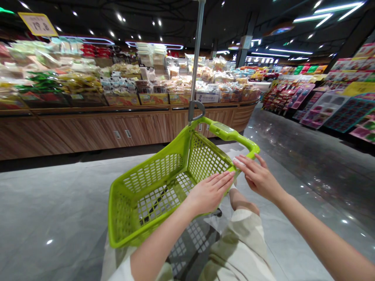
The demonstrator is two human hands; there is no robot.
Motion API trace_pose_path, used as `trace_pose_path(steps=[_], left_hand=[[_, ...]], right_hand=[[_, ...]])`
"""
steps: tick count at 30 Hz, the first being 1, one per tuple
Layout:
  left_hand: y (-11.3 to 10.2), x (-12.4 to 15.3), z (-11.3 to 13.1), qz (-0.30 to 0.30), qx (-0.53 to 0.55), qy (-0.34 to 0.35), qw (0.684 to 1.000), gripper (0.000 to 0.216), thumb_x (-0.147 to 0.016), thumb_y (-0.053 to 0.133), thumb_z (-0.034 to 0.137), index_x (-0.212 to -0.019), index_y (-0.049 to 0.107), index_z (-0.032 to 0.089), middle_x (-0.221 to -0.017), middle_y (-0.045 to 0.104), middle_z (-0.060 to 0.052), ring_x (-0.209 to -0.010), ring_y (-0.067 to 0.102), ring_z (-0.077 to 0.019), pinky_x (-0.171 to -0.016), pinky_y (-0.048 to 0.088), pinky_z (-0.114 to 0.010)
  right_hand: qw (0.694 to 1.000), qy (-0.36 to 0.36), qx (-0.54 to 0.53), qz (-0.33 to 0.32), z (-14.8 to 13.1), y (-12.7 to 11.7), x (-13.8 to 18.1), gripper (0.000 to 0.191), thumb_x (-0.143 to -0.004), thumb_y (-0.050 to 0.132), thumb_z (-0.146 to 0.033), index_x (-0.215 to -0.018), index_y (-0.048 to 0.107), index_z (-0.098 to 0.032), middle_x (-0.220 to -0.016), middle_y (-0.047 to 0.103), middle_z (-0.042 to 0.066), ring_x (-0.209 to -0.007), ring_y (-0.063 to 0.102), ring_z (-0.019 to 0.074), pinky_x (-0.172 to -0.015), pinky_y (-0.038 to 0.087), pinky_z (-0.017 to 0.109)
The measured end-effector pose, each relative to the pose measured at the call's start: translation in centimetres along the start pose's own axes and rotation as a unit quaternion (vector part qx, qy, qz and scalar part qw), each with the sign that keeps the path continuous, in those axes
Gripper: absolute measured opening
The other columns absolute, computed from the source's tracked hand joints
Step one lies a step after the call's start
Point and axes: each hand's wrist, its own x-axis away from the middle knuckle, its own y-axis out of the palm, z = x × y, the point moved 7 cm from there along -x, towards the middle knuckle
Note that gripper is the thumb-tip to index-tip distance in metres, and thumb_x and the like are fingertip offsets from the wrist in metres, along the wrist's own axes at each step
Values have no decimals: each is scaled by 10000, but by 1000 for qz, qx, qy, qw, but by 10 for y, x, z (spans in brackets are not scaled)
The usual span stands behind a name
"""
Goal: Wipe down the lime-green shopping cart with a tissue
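A lime-green shopping cart point(149, 166) with a bare lattice basket stands directly before me. My left hand point(209, 191) lies flat on the basket's near rim, fingers stretched out close together. Just to its right, my right hand point(258, 173) rests at the corner where the rim meets the green handlebar point(234, 134). Under its fingertips shows a small white piece that looks like a tissue point(238, 160), mostly covered by the fingers. The hands are close together near that corner. A grey metal pole point(197, 58) with a curved hook rises from the cart's far corner.
Beyond the cart runs a wood-panelled display counter point(117, 132) piled with packaged foods. A yellow-edged price sign point(38, 24) hangs upper left. At right, shelves of bagged goods point(322, 105) border a shiny tiled aisle point(293, 156). My legs point(246, 234) are close behind the cart.
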Motion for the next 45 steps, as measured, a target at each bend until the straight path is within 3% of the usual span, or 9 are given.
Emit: trace_pose_path(steps=[5,9,11,16,23,28,34,39,45], left_hand=[[-3,1,0,4,0,0,1000,585,-979,302,266,-1518,180,76,-1633,87,-66,-1504,63,-172,-1213,125,-329],[-6,1,0,4,-2,3,1000,576,-983,288,264,-1519,182,82,-1633,75,-57,-1503,72,-163,-1208,144,-320],[-4,1,0,5,0,2,1000,575,-984,285,262,-1519,182,79,-1633,74,-58,-1503,73,-164,-1207,143,-319],[-1,1,0,10,3,0,1000,572,-986,282,266,-1516,188,73,-1630,101,-69,-1503,64,-172,-1214,121,-334],[-2,0,-1,7,5,2,1000,582,-977,300,255,-1518,180,77,-1631,75,-62,-1503,71,-170,-1211,130,-324],[-1,1,-1,5,7,2,1000,598,-970,321,258,-1517,174,66,-1630,99,-76,-1503,56,-175,-1215,107,-329],[-3,1,-1,1,13,4,1000,592,-982,310,286,-1519,173,81,-1633,82,-69,-1504,43,-171,-1212,123,-323],[0,2,-1,11,25,4,1000,645,-976,354,359,-1519,164,68,-1633,92,-86,-1505,22,-182,-1219,107,-338],[-2,2,-1,12,28,4,1000,636,-982,340,367,-1523,164,81,-1635,73,-72,-1505,45,-178,-1214,123,-325]], right_hand=[[999,-13,40,-21,12,3,4,728,-873,343,20,-1528,233,-278,-1468,490,92,-1354,458,205,-1185,107,499],[988,104,101,46,53,-7,9,671,-917,346,-12,-1524,247,-280,-1432,527,116,-1267,552,218,-1177,70,528],[986,116,102,56,44,-7,9,644,-930,348,-37,-1524,252,-267,-1436,520,127,-1272,548,227,-1178,69,524],[999,6,34,-2,-4,2,4,652,-934,312,-38,-1531,223,-285,-1450,511,75,-1315,503,190,-1192,36,477],[984,137,81,80,26,-8,3,577,-931,361,-54,-1465,375,-273,-1393,570,94,-1263,556,224,-1176,47,519],[998,51,31,23,-4,4,0,576,-943,347,-69,-1479,344,-281,-1432,532,75,-1294,525,190,-1183,74,474],[979,161,82,97,40,-10,4,571,-921,380,-62,-1448,402,-279,-1368,592,97,-1242,573,236,-1162,84,539],[999,35,12,18,-5,2,0,573,-935,343,-65,-1470,357,-268,-1418,547,78,-1296,522,189,-1177,115,460],[980,163,77,90,52,-11,4,566,-905,377,-61,-1417,439,-294,-1329,624,86,-1227,583,234,-1158,73,543]])
